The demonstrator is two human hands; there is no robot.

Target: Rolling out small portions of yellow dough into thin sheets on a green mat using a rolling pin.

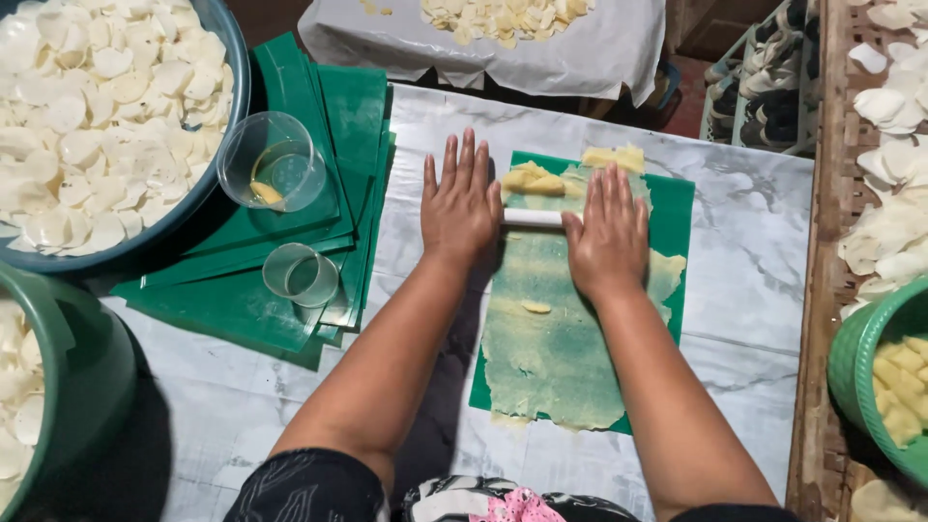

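Both hands lie flat, fingers outstretched, gripping nothing; the left hand (461, 201) and right hand (607, 235) press palms down on a white rolling pin (533, 217) at frame centre; the pin lies across thin yellowish dough (551, 348) spread on a green sheet (675, 208) on the marble table (754, 280).

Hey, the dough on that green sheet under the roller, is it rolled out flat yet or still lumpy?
Mostly flat: the dough lies thin over the green sheet, but thick lumps remain beyond the roller.
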